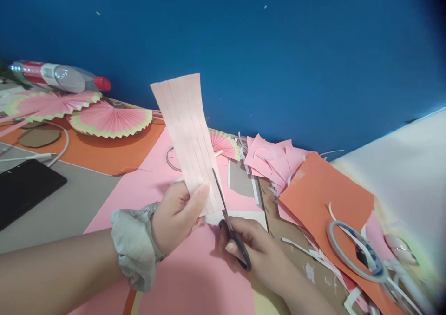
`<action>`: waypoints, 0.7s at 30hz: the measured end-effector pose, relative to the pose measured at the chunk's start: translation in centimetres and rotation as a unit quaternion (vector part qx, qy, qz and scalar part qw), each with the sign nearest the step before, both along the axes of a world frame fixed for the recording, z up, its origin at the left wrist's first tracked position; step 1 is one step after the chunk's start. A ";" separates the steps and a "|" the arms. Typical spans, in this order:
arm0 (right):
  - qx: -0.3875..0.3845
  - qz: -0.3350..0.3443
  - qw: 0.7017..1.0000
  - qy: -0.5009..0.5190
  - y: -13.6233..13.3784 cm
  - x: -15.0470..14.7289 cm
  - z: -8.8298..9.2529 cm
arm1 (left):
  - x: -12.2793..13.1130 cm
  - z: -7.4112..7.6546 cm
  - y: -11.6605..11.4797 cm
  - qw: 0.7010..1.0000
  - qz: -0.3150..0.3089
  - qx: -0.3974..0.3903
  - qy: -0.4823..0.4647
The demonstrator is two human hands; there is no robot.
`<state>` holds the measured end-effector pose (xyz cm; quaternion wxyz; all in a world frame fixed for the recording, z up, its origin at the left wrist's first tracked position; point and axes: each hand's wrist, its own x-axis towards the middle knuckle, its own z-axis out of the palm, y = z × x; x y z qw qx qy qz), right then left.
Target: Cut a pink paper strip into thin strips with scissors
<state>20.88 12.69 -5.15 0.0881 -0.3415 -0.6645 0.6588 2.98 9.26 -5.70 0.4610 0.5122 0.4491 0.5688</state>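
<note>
My left hand [177, 213] pinches the lower end of a pale pink paper strip [186, 134] and holds it upright; the paper is slit lengthwise into several narrow bands. My right hand [258, 250] is closed round the black handles of a pair of scissors [232, 229]. The blades reach up along the paper's right edge. A grey scrunchie sits on my left wrist. Both hands hover over a large pink sheet [195, 278].
Folded pink paper fans [109, 120] lie at the back left beside a plastic bottle [59, 75]. A black phone [24, 185] lies at the left. Orange paper [324, 194], pink scraps and a roll of tape [355, 252] lie to the right. A blue wall stands behind.
</note>
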 end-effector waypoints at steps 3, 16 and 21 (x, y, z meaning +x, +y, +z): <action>-0.001 0.002 1.000 -0.002 0.0 0.1 -0.1 | 0.0 0.0 0.0 1.000 -0.005 -0.003 0.003; -0.027 -0.001 1.000 0.017 -0.1 -0.1 0.1 | 0.0 -0.3 -0.2 0.999 0.026 -0.017 -0.022; -0.019 -0.006 1.000 0.007 -0.1 -0.1 0.2 | -0.3 -0.9 0.3 0.994 0.072 0.031 -0.080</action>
